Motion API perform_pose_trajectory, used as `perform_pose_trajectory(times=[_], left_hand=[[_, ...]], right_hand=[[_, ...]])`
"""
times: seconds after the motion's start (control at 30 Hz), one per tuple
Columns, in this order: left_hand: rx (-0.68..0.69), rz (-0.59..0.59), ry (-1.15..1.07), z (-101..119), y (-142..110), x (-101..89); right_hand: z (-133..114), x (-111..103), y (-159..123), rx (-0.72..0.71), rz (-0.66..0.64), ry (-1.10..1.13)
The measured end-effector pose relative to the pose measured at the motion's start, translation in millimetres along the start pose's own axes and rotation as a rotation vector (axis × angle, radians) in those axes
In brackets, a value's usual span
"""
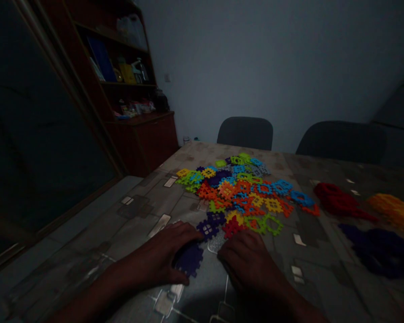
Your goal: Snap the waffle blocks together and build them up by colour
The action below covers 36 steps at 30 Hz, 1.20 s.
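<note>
A solid purple interlocking tile (pixel 189 260) with toothed edges lies within the grip of my left hand (pixel 168 249). The thumb is at its lower edge and the fingers curve over its upper side. My right hand (pixel 245 253) rests palm down with fingers curled together, and what is under them is hidden. Just past its fingertips sits a red toothed piece (pixel 234 226). Two purple window tiles, one of them the nearer window tile (pixel 207 229), lie beyond my left fingertips. Green frame pieces (pixel 272 224) are past my right knuckles.
A loose heap of mixed-colour tiles (pixel 242 188) spreads over the patterned tablecloth (pixel 128 242). On the right are separate red (pixel 338 199), yellow (pixel 395 211) and purple (pixel 380 251) piles. Two grey chairs, including the left chair (pixel 245 132), stand behind the table; a wooden cabinet (pixel 155 139) is at left.
</note>
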<state>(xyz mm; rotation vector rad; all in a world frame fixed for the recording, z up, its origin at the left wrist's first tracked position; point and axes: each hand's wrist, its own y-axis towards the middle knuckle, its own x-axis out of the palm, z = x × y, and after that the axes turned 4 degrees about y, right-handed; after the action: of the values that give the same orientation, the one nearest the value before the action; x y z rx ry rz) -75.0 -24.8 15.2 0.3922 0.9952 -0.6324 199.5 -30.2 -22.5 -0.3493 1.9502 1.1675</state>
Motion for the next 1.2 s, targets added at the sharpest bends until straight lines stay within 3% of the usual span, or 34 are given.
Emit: perform_pose_trajectory(times=[0.07,0.23,0.33,0.57,0.73,0.8,0.9,1.0,1.2], left_hand=[[-0.01,-0.001,-0.02,2,-1,2.8],[-0.001,0.05,-0.056,10,1,14.5],[0.028,0.097,-0.109,12,4,20.8],[0.049,0.126,-0.161,16,4,23.0],[0.031,0.117,-0.124,12,2,22.5],[0.051,0.12,-0.08,7,2,22.7],[0.125,0.17,-0.012,2,4,22.0],[0.218,0.205,0.014,3,8,19.7],[0.353,0.185,-0.124,15,14,13.9]], right_hand=[[-6,8,-2,0.007,0.001,0.01],[-26,18,-6,0.19,-0.074,0.026],[-33,24,-8,0.206,-0.055,-0.022],[-31,31,-16,0.245,-0.024,-0.068],[-30,22,-17,0.272,-0.039,0.077],[-27,12,-14,0.322,-0.093,0.125],[-20,-6,-9,0.405,-0.293,0.162],[-10,-19,-6,0.401,-0.455,0.147],[-1,-14,-9,0.37,-0.62,0.098]])
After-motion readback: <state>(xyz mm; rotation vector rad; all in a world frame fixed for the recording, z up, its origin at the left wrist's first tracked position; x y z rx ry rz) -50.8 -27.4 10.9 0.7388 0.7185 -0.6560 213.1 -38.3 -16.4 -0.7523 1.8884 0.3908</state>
